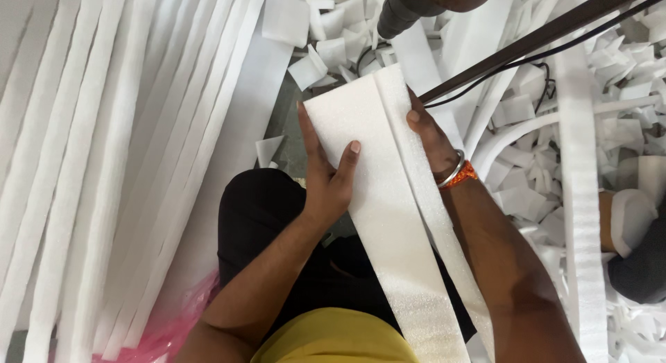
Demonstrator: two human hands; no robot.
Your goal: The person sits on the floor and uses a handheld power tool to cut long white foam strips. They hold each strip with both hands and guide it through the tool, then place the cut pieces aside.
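A long white foam strip (388, 217) runs from my lap up to the middle of the view, folded along its length into two layers. My left hand (325, 176) grips its left edge, thumb laid on top of the foam. My right hand (431, 137) holds the right edge, fingers curled over the fold; a metal bangle and an orange thread (458, 173) circle that wrist. The strip's far end (361, 92) is cut square.
Many long foam strips (104, 162) lie side by side on the left. Cut foam scraps (555, 127) litter the right side. A dark rod with a black cable (534, 40) crosses the top right below a dark cylindrical tool (406, 13). Pink plastic (173, 321) sits lower left.
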